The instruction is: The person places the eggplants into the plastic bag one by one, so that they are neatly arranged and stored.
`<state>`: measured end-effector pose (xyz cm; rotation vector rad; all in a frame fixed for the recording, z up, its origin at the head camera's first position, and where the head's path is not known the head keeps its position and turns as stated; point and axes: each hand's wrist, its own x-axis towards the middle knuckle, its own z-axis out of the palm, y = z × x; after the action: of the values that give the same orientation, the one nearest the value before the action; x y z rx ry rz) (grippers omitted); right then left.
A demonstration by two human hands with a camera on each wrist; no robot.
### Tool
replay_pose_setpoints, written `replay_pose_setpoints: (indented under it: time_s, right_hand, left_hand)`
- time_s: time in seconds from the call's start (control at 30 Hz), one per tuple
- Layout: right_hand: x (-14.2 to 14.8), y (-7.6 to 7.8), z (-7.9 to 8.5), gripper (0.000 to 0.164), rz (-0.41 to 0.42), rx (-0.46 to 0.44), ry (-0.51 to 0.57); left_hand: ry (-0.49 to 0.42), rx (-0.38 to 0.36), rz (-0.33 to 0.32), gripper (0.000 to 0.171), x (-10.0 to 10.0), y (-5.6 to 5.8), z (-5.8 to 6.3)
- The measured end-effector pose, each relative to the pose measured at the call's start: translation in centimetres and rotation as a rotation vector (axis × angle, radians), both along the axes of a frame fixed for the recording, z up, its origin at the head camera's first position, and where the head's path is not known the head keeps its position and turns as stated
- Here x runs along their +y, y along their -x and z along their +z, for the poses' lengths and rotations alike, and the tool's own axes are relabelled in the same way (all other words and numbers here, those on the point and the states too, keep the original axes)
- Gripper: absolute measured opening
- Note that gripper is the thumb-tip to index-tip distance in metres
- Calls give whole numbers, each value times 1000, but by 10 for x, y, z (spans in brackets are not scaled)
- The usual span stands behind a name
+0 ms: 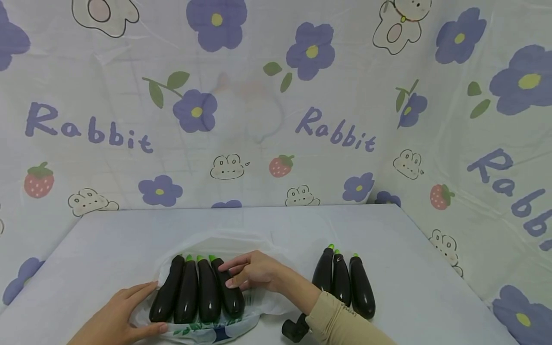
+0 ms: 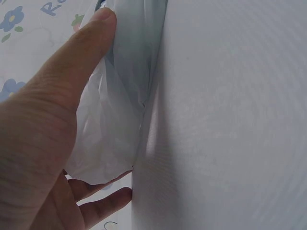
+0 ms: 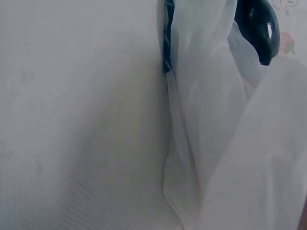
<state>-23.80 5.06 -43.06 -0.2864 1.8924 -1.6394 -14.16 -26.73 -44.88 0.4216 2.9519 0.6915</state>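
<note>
Several glossy dark eggplants with green stem tips lie side by side on a white plastic bag (image 1: 252, 318) with green and blue print. My right hand (image 1: 263, 273) reaches over the rightmost eggplant (image 1: 234, 302) on the bag, thumb and forefinger touching its upper part. At the bag's left edge, my left hand (image 1: 122, 311) rests with its fingers spread beside the leftmost eggplant (image 1: 166, 299). In the left wrist view, the thumb (image 2: 91, 40) lies along the bag (image 2: 108, 139). An eggplant (image 3: 261, 28) shows past the bag in the right wrist view; the right hand is mostly hidden there.
Three more eggplants (image 1: 362, 287) lie on the white table (image 1: 414, 268) to the right, partly behind the right forearm. A dark device (image 1: 295, 329) sits at the right wrist. A patterned curtain (image 1: 254, 129) hangs behind the table and along its right side.
</note>
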Motion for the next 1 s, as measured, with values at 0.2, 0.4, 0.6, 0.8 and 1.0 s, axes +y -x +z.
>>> replay_pose_setpoints:
  time_s: [0.2, 0.4, 0.6, 0.8, 1.0]
  right_hand:
    - [-2, -4, 1, 38, -20, 22, -1]
    - [1, -11, 6, 35, -10, 96, -32]
    - [9, -17, 20, 36, 28, 203, -110]
    - [31, -28, 30, 35, 59, 238, -91]
    - [71, -45, 44, 29, 27, 254, -58]
  left_hand:
    - [8, -5, -2, 92, -2, 1, -1]
    - [-6, 13, -16, 91, -2, 2, -3]
    - [-5, 9, -15, 91, -3, 3, -3]
    - [-11, 9, -14, 91, -2, 2, -4]
    - [-3, 10, -14, 91, -1, 3, -5]
